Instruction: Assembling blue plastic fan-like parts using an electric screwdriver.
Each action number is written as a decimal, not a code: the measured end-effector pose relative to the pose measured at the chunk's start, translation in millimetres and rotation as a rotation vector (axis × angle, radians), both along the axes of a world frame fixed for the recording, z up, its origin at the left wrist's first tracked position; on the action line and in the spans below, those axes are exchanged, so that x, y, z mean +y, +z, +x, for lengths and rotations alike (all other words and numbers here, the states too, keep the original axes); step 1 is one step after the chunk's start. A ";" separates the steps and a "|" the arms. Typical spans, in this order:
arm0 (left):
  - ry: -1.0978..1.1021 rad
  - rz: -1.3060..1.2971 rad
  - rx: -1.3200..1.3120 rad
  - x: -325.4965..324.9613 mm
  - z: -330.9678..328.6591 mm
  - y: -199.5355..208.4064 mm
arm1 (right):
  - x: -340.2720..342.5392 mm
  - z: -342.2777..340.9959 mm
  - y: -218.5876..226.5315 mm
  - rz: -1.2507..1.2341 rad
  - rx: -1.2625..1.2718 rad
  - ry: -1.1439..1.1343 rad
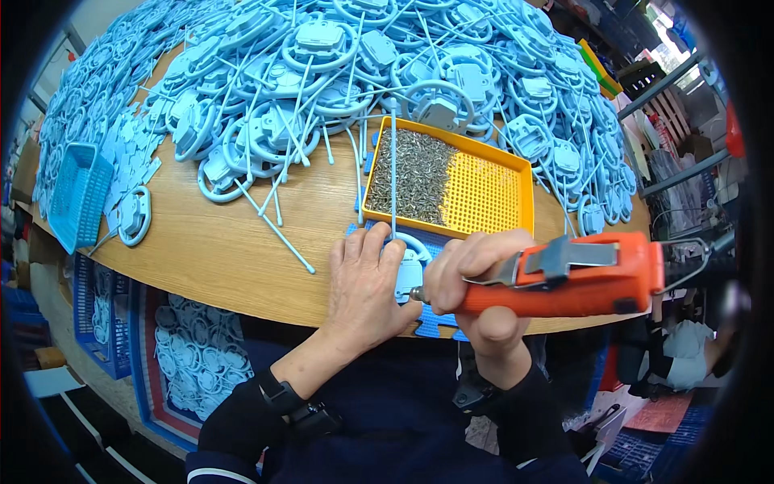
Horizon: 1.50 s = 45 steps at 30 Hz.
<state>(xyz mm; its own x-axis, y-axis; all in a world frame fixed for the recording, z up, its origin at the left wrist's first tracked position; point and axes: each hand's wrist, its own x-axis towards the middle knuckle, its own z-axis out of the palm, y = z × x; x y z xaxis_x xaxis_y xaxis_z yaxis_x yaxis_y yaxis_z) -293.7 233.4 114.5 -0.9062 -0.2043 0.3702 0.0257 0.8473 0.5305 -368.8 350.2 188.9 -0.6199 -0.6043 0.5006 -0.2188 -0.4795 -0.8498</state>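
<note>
Pressed the left hand [364, 286] flat on the pale blue plastic part [409, 270] at the tabletop [242, 250] edge to steady it, right hand [476, 282] clenched around the orange power screwdriver [564, 278], tip against it, yellow screw tray [484, 194] near.

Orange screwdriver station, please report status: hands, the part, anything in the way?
Left hand flat on light blue plastic part. Right hand gripping orange power screwdriver, tip at the part. Yellow tray of screws close behind; nothing blocking.

No packages, labels, signs or screens discernible; only loose plastic parts, trays, baskets on table.
</note>
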 end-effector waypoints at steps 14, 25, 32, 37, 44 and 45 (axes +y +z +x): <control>0.010 -0.069 0.090 -5.7 -4.1 -5.4 | -10.0 7.5 -10.2 0.238 0.142 -0.026; 0.168 -0.037 -0.011 -57.4 112.3 14.6 | 13.2 -9.0 23.4 -0.068 -0.057 -0.168; 0.527 -0.371 -0.236 -168.8 184.7 57.4 | -22.1 -23.7 8.2 -0.098 -0.152 -0.120; 0.652 -0.554 -0.255 -296.4 139.1 12.3 | -30.8 -10.8 13.2 -0.079 -0.177 -0.093; 0.620 -0.325 -0.565 -243.3 157.0 44.0 | 0.0 -29.6 4.1 -0.064 -0.070 -0.251; 0.661 -0.163 -0.593 -256.3 152.3 46.9 | -1.0 -30.9 3.2 -0.077 -0.077 -0.256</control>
